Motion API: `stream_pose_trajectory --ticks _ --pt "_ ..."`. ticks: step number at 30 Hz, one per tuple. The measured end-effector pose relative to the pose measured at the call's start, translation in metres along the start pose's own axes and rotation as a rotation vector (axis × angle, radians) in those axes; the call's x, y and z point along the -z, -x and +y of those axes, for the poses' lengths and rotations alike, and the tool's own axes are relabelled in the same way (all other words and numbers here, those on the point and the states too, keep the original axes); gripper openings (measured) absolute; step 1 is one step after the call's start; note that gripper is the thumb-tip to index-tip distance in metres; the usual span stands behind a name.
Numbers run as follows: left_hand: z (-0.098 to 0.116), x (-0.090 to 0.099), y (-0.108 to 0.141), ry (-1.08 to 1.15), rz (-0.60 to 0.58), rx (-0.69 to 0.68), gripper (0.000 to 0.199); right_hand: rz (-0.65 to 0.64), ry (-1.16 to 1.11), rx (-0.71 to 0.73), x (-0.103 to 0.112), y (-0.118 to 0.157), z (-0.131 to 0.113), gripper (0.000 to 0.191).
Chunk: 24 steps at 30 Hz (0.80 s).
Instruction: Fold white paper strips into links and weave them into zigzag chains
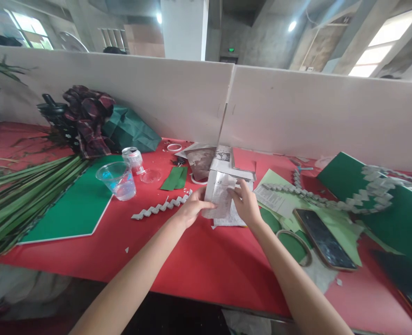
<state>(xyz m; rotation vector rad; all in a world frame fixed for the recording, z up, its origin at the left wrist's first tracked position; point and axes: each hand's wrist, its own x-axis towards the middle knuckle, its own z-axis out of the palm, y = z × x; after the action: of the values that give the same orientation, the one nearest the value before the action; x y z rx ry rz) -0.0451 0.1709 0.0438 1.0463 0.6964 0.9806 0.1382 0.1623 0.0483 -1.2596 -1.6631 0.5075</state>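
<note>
Between my two hands is a printed paper sheet (pixel 220 195), raised over a small pile of printed papers (pixel 231 218) on the red tabletop. My left hand (pixel 196 207) pinches the sheet's left edge, thumb lying on top. At the upper right edge, the fingers of my right hand (pixel 245 202) are bent onto the same sheet. Left of my left hand lies a zigzag strip of folded paper (pixel 160 207). A longer folded-paper chain (pixel 331 202) stretches over light green paper (pixel 272 181) on the right.
A phone (pixel 326 237) and a tape roll (pixel 298 246) lie right of my right arm. To the left stand a plastic cup (pixel 118 181) with liquid and a can (pixel 132 159). Long green leaves (pixel 35 190) cover the far left. A white partition (pixel 157 97) closes the back.
</note>
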Motion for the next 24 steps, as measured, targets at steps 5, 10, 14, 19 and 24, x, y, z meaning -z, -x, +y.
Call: stream_pose_trajectory --ticks 5,10,14,19,24 --pt "0.002 -0.001 0.003 0.002 -0.006 0.064 0.033 -0.032 -0.272 -0.011 -0.003 -0.004 0.007 0.015" --pt "-0.001 -0.001 0.0 0.058 0.135 0.056 0.032 0.032 -0.458 -0.081 0.0 -0.01 0.012 0.022" --pt "0.0 0.002 -0.003 0.01 0.347 0.018 0.032 0.223 -0.496 -0.175 0.01 -0.014 0.017 0.021" --pt "0.004 0.003 -0.003 -0.172 0.362 0.013 0.042 0.493 -0.546 -0.253 0.021 -0.017 0.027 0.016" --pt "0.001 0.002 -0.002 -0.257 0.24 0.019 0.031 0.487 -0.602 -0.326 0.02 -0.018 0.03 0.019"
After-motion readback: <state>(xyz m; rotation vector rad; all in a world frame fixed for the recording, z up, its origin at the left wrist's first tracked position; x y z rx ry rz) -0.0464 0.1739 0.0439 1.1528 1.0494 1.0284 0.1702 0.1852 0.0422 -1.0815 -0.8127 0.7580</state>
